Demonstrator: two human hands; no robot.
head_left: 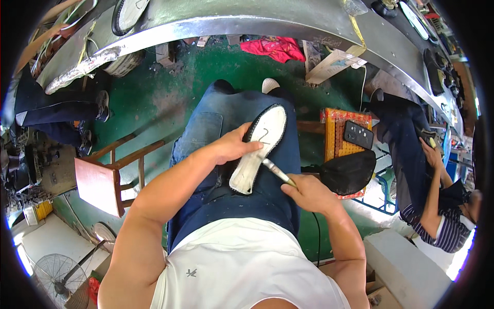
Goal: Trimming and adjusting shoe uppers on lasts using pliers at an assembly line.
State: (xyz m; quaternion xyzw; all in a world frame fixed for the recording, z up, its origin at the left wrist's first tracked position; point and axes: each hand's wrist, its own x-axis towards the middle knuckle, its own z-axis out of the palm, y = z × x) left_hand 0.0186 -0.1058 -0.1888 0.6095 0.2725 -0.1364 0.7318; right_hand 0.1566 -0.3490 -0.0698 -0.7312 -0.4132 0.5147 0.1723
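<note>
A white shoe sole (261, 146) with a dark stitched rim lies along my lap on dark blue trousers. My left hand (234, 147) grips its left edge and holds it flat against my thigh. My right hand (309, 193) is closed on a thin brush (278, 172) whose tip touches the lower right side of the sole.
A long grey metal workbench (247, 20) curves across the top, with soles on it. A wooden stool (103, 180) stands to my left. To my right sit a yellow crate (339, 129) with a black phone, a black bag (350, 172) and a seated person (432, 206). Green floor lies below.
</note>
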